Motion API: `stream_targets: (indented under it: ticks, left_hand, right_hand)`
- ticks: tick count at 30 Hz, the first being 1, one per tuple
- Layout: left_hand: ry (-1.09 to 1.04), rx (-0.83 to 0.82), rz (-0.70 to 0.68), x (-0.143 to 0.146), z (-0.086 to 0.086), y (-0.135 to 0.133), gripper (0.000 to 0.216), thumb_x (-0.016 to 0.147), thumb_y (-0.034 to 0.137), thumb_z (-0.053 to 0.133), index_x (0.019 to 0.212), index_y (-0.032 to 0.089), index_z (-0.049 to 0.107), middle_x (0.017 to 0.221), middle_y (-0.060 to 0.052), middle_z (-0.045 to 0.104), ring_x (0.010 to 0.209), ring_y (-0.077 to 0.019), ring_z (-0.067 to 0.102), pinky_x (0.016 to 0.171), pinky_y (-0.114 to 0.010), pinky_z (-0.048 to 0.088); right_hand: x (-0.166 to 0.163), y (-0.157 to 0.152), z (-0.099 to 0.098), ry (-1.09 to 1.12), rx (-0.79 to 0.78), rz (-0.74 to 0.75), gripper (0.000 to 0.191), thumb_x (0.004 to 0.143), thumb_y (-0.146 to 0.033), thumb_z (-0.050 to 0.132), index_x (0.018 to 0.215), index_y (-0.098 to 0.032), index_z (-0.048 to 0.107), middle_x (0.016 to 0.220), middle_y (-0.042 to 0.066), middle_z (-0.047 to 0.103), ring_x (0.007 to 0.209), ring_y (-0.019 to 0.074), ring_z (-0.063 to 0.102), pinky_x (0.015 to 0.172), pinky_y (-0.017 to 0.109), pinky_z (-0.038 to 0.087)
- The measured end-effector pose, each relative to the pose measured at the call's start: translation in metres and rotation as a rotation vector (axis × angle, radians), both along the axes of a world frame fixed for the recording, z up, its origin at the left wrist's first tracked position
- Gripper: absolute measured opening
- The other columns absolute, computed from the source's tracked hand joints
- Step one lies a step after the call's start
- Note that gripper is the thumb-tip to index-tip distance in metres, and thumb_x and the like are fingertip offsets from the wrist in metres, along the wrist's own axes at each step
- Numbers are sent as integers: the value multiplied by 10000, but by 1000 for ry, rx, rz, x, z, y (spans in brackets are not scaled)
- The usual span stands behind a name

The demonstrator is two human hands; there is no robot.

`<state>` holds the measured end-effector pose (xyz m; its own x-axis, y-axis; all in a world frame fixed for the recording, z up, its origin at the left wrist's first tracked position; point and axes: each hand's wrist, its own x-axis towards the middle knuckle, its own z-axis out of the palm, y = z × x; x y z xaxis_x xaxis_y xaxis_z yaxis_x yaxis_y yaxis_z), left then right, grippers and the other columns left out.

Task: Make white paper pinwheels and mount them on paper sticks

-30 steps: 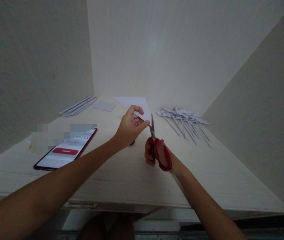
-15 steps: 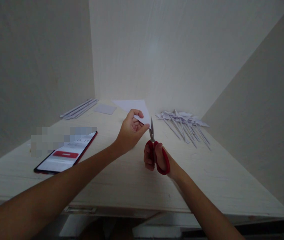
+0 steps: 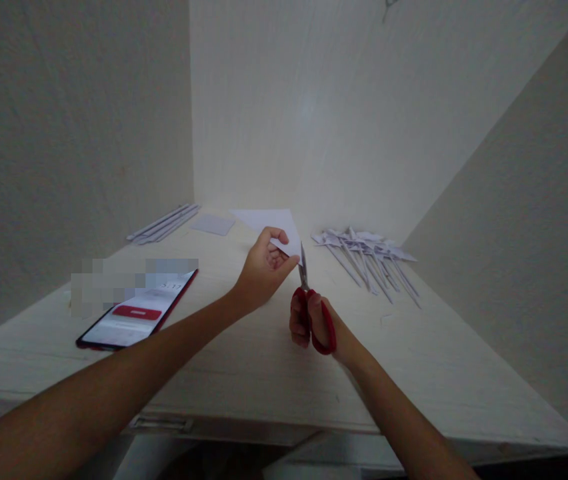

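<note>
Your left hand (image 3: 263, 272) pinches the paper (image 3: 267, 219); it looks light and floppy, so grip close beside the cut. Your right hand (image 3: 314, 325) clasps the scissors (image 3: 306, 285).

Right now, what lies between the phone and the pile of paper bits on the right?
In the head view, the left hand pinching a white sheet, and the right hand holding red scissors at its edge.

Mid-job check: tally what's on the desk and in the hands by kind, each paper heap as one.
Scissors: 1, in right hand
Phone: 1
Flat paper: 2, held sheet in left hand, small sheet at back
Paper heaps: 2, strips back left, folded pieces right
Total: 6
</note>
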<state>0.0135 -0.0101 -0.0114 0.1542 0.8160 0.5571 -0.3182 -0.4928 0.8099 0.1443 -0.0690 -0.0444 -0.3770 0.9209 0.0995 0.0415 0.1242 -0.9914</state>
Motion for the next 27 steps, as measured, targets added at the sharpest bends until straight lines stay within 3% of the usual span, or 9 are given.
stream_targets:
  ticks: [27]
  left_hand:
    - [-17,-7,-35,0,1,0,308,664,155,621,837,181,367,590,88,442,493,-30,416,468,-137,319]
  right_hand:
    - [-2,-2,5,-28,-48,-104,553,710,-742,377,652,-191,380,404,-89,364,288,45,331,288,174,269]
